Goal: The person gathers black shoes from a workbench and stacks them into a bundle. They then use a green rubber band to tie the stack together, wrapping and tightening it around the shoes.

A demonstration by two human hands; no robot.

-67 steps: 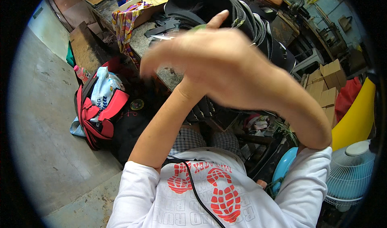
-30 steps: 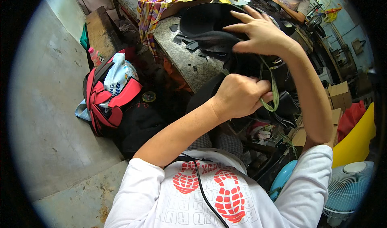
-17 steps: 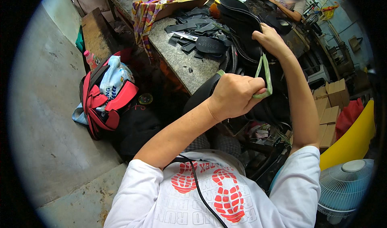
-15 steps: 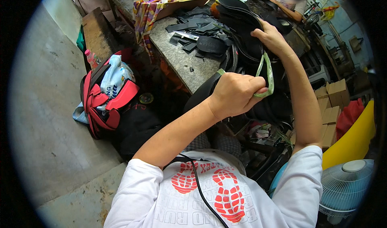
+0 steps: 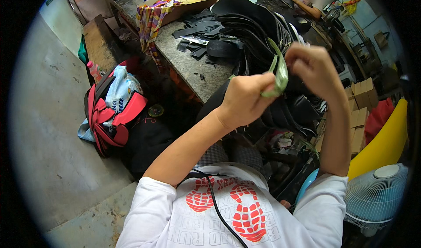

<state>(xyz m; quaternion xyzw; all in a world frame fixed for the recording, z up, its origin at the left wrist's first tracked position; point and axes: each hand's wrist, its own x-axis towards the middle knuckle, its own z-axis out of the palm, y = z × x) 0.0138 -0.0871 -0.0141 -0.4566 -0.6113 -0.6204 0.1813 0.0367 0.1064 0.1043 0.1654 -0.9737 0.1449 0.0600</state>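
My left hand (image 5: 245, 94) is closed on a pale green plastic strip (image 5: 282, 72), bunched at its fingertips. The strip runs up onto a thick bundle of black sole-shaped pieces (image 5: 243, 13), which are stacked and curve down in front of me. Just right of the strip, my right hand (image 5: 313, 66) is raised with bent fingers. Motion smears it, so whether anything is in it does not show. More of the black pieces hang below and behind my hands, partly hidden by them.
On the grey-topped table (image 5: 175, 59) lie black offcuts (image 5: 199, 26), scissors (image 5: 195, 40) and a dark roll (image 5: 221, 50). A cardboard tray (image 5: 180, 11) and patterned cloth (image 5: 151, 20) are behind. A red bag (image 5: 109, 112) sits left, a fan (image 5: 377, 195) right. Another person's arm (image 5: 302, 6) shows far off.
My right hand has come off the top of the bundle and moved down and nearer, beside the strip. The strip is now bunched, no longer an open loop. My left hand has shifted slightly left.
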